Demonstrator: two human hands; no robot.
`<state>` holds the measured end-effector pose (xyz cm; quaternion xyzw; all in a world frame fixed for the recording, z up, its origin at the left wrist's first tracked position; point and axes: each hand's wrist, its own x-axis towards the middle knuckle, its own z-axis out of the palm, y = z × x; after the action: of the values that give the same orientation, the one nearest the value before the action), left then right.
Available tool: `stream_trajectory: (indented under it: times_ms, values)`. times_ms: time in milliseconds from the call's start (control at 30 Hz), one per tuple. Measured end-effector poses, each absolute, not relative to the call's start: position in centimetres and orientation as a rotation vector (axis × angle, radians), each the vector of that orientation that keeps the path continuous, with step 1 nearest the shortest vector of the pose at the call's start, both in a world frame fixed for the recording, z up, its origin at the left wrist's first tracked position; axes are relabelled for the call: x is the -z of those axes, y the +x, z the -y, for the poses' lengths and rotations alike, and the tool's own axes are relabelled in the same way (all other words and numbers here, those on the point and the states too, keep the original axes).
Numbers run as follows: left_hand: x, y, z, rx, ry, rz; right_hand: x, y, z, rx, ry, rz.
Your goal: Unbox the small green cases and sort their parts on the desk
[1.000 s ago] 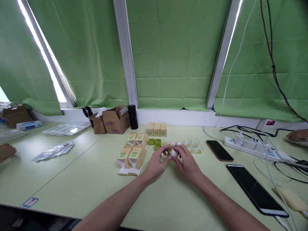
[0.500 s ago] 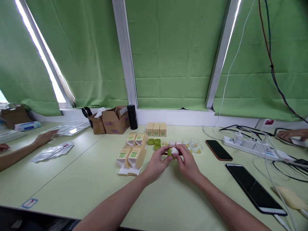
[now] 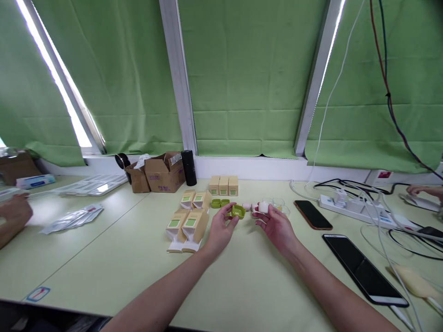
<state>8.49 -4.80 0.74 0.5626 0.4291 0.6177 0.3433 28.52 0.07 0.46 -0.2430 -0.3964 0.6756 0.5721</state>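
At tip of L hand (image 3: 221,227), grn cup (image 3: 238,212), held

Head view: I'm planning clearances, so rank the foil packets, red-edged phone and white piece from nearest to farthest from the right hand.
1. White piece: held in the right hand.
2. Red-edged phone: to that hand's right.
3. Foil packets: far off to the left.
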Motion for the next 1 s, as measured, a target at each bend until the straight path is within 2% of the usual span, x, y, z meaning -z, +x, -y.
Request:
stream_trajectory:
  times_ms: [500, 700, 1000]
  values:
    - [-1.3, 8.2, 5.2, -1.720, 1.451, -1.230, -2.1, 28.5, 1.4, -1.521, -0.586, 1.015]
    - [-1.0, 8.0, 4.8, -1.752, 1.489, -1.258, -2.4, 28.3, 1.5, -1.304, -0.657, 1.180]
    - [-1.1, 8.0, 4.8, -1.777, 1.492, -1.291, -1.8, 28.0, -0.7, -0.711, -0.911, 1.487]
